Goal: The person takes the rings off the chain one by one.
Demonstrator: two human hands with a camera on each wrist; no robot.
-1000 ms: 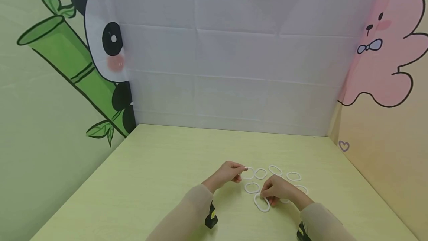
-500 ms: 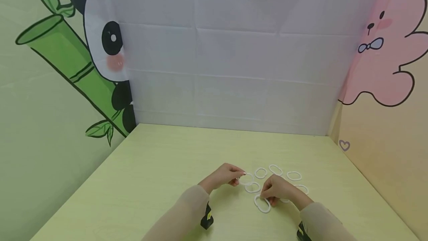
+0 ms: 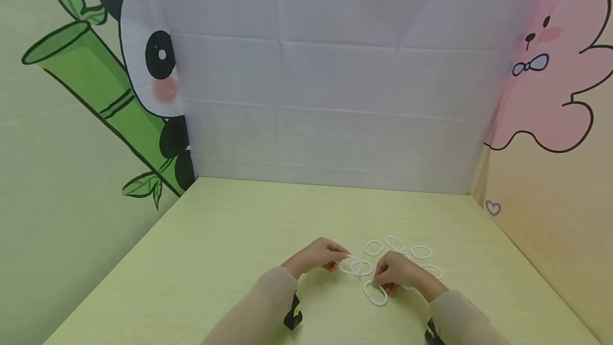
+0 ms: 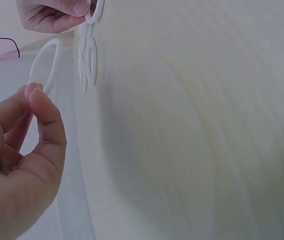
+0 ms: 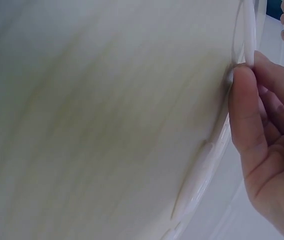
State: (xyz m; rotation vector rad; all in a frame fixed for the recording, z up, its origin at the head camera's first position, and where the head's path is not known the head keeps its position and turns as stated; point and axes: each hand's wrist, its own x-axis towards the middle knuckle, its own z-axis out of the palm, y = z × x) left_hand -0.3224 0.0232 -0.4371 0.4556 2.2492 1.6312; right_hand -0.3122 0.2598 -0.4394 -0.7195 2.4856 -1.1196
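Note:
Thumb and fingertips of my left hand (image 3: pixel 318 256) pinch the edge of a white oval ring (image 4: pixel 56 60), raised above the table in the left wrist view. From the head this ring overlaps another white ring (image 3: pixel 371 268) to its right. My right hand (image 3: pixel 399 270) holds a second white oval ring (image 5: pixel 250 35) between thumb and forefinger, low over the tabletop. That ring's near end points towards me in the head view. Part of its far edge is hidden by the fingers.
More white rings lie behind and around the right hand, among them one at the back (image 3: pixel 366 249) and one to the right (image 3: pixel 421 246); the right hand partly covers others. A pale yellow table (image 3: pixel 239 238) meets a white cloth backdrop (image 3: pixel 335 142) and printed side walls.
My left hand has drawn its ring nearer and slightly left, away from the back ring, and it now overlaps the middle ring in view. The right hand has barely moved.

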